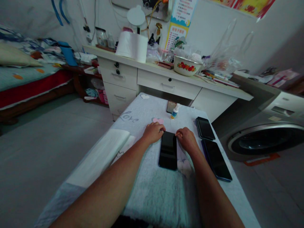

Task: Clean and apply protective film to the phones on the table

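A black smartphone (168, 151) lies screen up on the cloth-covered table, between my two hands. At its upper left corner, my left hand (154, 131) is closed, its curled fingertips on the edge. My right hand (186, 137) pinches at the upper right corner, fingers bent together. Any thin thing between the fingertips is too small to make out. Beyond the hands stands a small spray bottle (174, 112) with a white top and a yellow-and-blue body. Behind it rests another phone-like device (171, 107).
Along the table's right side lie a stack of dark phones (205, 128) and a larger dark device (217, 160). A folded white cloth or paper (102, 156) covers the left side. A white desk (152, 74) stands ahead, a washing machine (268, 126) to the right.
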{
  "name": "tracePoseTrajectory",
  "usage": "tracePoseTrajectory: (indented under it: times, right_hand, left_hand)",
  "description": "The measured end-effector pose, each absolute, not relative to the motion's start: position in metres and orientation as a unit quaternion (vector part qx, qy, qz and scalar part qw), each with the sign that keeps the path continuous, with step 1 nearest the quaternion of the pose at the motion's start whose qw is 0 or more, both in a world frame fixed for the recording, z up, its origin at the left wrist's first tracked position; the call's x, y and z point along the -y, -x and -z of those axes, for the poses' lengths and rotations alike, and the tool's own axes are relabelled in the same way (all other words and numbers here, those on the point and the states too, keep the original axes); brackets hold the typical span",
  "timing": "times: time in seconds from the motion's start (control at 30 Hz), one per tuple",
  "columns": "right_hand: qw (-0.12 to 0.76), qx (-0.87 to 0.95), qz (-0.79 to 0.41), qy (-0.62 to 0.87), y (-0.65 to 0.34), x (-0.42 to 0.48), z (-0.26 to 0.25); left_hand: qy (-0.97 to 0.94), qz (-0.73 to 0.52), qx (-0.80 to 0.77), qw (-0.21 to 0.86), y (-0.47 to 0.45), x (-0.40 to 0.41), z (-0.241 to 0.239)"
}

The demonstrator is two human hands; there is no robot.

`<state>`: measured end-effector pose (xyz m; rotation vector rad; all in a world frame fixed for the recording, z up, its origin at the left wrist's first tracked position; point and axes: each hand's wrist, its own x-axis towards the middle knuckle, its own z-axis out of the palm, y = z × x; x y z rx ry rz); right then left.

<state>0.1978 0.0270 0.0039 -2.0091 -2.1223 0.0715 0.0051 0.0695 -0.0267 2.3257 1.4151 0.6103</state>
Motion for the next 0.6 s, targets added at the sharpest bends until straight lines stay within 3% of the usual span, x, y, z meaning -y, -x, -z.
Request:
tracePoseTrajectory:
  times: [0.6]
  right_hand:
    - [0.112,0.758,-0.029,0.642,-0.150,-0.045,0.000]
  left_hand:
    - [-0.819,-0.196,-0.511,0.173,-0.006,-0.069,0.024]
